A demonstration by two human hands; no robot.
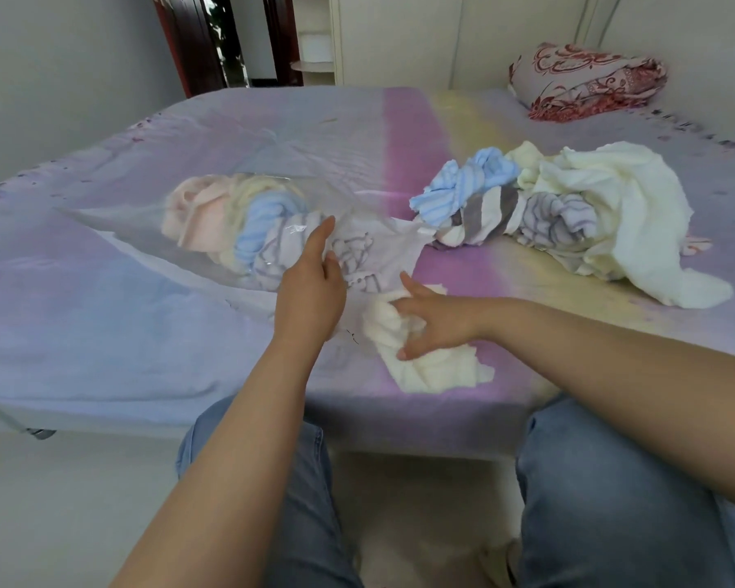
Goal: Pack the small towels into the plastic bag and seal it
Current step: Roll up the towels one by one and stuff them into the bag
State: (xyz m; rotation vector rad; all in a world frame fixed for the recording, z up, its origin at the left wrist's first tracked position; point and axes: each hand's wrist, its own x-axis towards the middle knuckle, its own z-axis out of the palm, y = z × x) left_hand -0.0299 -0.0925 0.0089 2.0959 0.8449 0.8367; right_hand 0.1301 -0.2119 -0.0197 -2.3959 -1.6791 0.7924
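The left hand [310,286] lies flat and open, fingers stretched forward, pressing on the mouth end of the clear plastic bag [247,231] without gripping it. The right hand [431,322] reaches in from the right with its fingers spread and partly curled into a crumpled cream-white small towel [421,362], which rests on the bed just beside the bag's opening (how firmly it is held cannot be told). Inside the bag sit several bunched towels, pink, pale yellow, blue and grey-striped. Further right, apart from the bag, a loose heap of remaining towels [569,218] in blue stripes, grey stripes and cream lies on the pastel purple, pink and yellow bedsheet [102,311]. A folded red-patterned quilt [586,82] sits at the far corner.
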